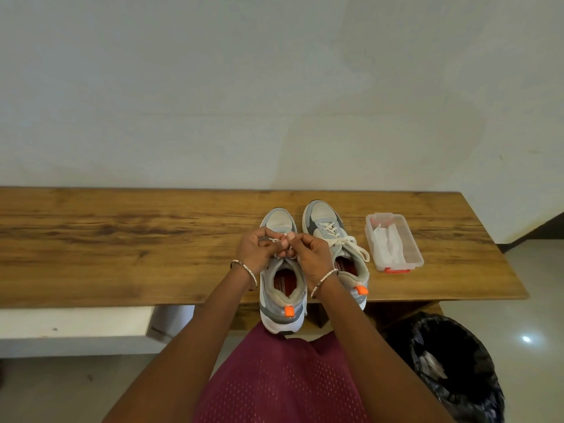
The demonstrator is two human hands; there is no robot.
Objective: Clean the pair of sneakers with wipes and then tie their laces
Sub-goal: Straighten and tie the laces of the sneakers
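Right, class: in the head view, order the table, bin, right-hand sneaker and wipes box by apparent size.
1. table
2. bin, though nearer the camera and cropped
3. right-hand sneaker
4. wipes box

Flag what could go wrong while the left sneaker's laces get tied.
1. The heel of the left grey-and-white sneaker overhangs the brown wooden bench; a hard tug might pull it off.
2. The left hand and right hand pinch the white lace close together; a loop may slip.
3. The tied bow on the matching right sneaker, beside the right hand, could snag.
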